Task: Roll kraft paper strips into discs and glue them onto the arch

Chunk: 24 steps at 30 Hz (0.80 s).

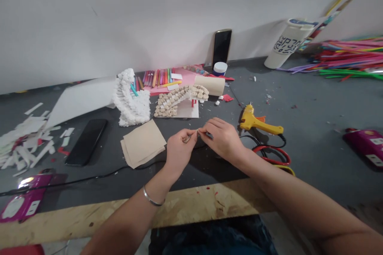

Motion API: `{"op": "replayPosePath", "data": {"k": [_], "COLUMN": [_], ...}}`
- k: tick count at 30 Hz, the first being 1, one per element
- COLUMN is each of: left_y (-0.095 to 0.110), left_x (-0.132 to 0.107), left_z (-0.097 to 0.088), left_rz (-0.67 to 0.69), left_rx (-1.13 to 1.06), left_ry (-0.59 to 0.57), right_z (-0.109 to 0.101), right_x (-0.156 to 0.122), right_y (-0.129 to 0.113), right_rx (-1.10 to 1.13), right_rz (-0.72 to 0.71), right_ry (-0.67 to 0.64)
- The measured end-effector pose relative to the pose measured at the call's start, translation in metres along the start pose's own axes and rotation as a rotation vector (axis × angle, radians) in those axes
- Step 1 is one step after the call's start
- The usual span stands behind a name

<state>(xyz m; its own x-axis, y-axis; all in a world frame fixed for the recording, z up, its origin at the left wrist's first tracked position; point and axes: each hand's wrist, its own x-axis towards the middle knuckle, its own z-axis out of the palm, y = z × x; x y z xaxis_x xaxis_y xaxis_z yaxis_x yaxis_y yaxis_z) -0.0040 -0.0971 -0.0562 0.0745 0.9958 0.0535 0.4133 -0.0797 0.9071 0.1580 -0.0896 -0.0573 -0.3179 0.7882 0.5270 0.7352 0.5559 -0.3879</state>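
Both hands meet over the dark table, fingertips almost touching. My left hand (pixel 178 151), with a silver bangle at the wrist, pinches a thin beige strip (pixel 187 140), mostly hidden by the fingers. My right hand (pixel 223 136) is closed in a pinch at the strip's far end. Left of them lie square sheets of beige paper (pixel 144 143). Just beyond stands a small model (pixel 170 101) with beige paper coils, white steps and red posts. A white, fluffy-looking stepped model (pixel 133 105) is beside it. To the right rests a yellow glue gun (pixel 260 121).
A dark phone (pixel 86 142) and white paper scraps (pixel 26 139) lie left. Behind are markers (pixel 158 77), a beige roll (pixel 211 86), a jar (pixel 220 68) and an upright phone (pixel 222 48). A tumbler (pixel 287 46) and pipe cleaners (pixel 350 57) stand right. A black cable (pixel 98 177) crosses the front.
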Motion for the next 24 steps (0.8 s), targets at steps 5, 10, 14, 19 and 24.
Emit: {"op": "replayPosePath", "data": {"k": [5, 10, 14, 19, 24], "left_y": [-0.002, -0.002, 0.001, -0.002, -0.007], "left_x": [0.0, 0.0, -0.004, -0.005, 0.0], "left_z": [0.002, 0.002, 0.004, 0.005, 0.001], "left_rz": [-0.023, -0.017, 0.017, 0.016, -0.001], "left_rx": [-0.043, -0.049, -0.023, -0.02, -0.064], "left_ry": [0.03, 0.049, 0.032, 0.032, 0.065], "right_z": [0.003, 0.003, 0.0, 0.002, 0.0], "right_x": [-0.003, -0.003, -0.001, -0.001, -0.001], "right_y": [0.0, 0.003, 0.002, -0.008, -0.01], "right_rx": [-0.028, 0.156, 0.14, -0.092, 0.077], "right_rz": [-0.051, 0.07, 0.199, 0.016, 0.039], "right_ry": [-0.027, -0.014, 0.034, 0.034, -0.07]}}
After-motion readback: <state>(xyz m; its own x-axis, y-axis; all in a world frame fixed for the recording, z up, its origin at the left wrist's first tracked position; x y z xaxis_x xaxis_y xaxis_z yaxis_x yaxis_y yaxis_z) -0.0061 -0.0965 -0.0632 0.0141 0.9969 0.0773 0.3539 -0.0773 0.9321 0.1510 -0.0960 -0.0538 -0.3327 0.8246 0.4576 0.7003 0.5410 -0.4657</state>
